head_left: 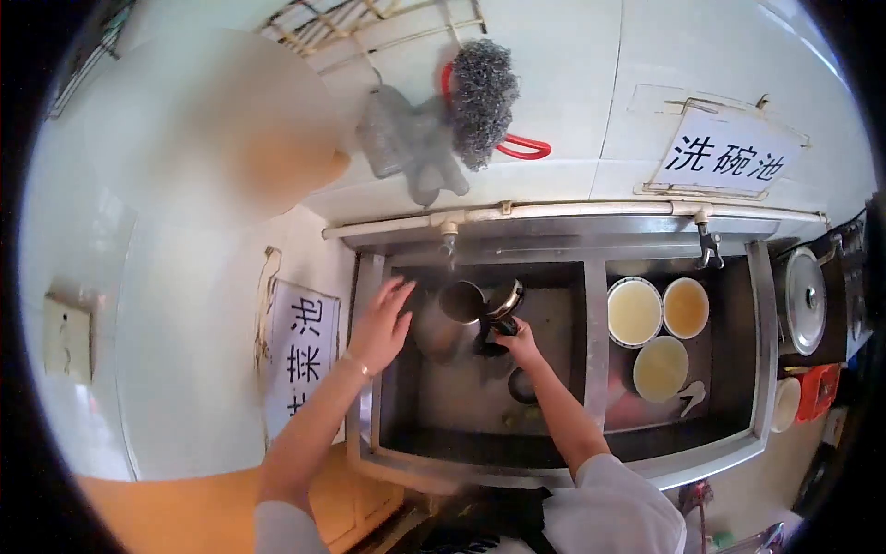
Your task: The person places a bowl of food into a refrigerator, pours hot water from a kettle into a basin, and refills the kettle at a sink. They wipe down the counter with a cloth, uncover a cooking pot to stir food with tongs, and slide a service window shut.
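The person at the sink has a metal kettle [448,338] down in the left basin [549,406], and the right hand [519,343] is the one gripping it. Those fingers are curled closed around the black handle [496,334], on the right side of the kettle. I can't make out each fingertip from here, since the handle and the hand cover them. The kettle's lid [506,300] stands raised just above that grip, so its dark round mouth faces up, near the tap [449,244] on the wall pipe.

The left hand [378,334] is quite different: its fingers are stretched out and a little spread, the thumb well apart, with nothing between them. It hovers near the basin's left side, a short gap away from the kettle. A bracelet [362,367] circles that wrist.

By the right forearm there's a dark round thing [523,386] in the basin, and some greenish scraps [522,417] lie below it.

Over in the right basin [738,369], three pale round tubs [661,368] sit close together, yellowish inside. A steel-wool scourer [484,103] hangs on the wall above the pipe, its red handle [526,148] poking out.
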The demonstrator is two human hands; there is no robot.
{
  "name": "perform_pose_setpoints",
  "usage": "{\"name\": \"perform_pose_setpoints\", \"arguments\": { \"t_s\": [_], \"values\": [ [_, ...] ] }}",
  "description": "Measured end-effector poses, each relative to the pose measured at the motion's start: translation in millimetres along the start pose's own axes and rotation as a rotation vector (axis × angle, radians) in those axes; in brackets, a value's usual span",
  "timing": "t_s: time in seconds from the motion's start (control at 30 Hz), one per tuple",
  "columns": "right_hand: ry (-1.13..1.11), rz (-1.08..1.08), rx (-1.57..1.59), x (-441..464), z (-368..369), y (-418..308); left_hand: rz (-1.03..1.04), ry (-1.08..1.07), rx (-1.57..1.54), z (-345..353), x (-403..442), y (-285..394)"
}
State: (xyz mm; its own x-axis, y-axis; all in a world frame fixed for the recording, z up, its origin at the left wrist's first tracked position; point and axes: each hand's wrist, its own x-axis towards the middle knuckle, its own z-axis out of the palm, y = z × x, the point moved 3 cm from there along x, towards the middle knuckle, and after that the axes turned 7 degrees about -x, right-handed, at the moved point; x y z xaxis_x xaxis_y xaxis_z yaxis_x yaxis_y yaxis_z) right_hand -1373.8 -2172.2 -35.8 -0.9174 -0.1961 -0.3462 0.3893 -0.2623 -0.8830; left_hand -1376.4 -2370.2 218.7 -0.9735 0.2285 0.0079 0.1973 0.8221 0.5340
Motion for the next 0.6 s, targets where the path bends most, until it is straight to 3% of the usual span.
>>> {"name": "perform_pose_setpoints", "arguments": {
  "t_s": [0.17,0.23,0.37,0.6],
  "values": [
    [-0.024,-0.078,-0.079,13.1,5.1,-21.5,0.174,-0.090,0.180,37.1,86.8,-6.9],
    [-0.002,-0.101,-0.111,20.4,-1.5,-15.7,0.132,-0.199,0.343,45.6,103.1,-6.2],
    [0.045,-0.098,-0.152,33.6,-12.1,12.5,0.215,-0.203,0.608,56.4,114.9,-8.6],
    [0.056,-0.129,-0.212,34.0,-11.1,9.4,0.157,-0.222,0.615,62.9,125.0,-16.3]
  ]
}}
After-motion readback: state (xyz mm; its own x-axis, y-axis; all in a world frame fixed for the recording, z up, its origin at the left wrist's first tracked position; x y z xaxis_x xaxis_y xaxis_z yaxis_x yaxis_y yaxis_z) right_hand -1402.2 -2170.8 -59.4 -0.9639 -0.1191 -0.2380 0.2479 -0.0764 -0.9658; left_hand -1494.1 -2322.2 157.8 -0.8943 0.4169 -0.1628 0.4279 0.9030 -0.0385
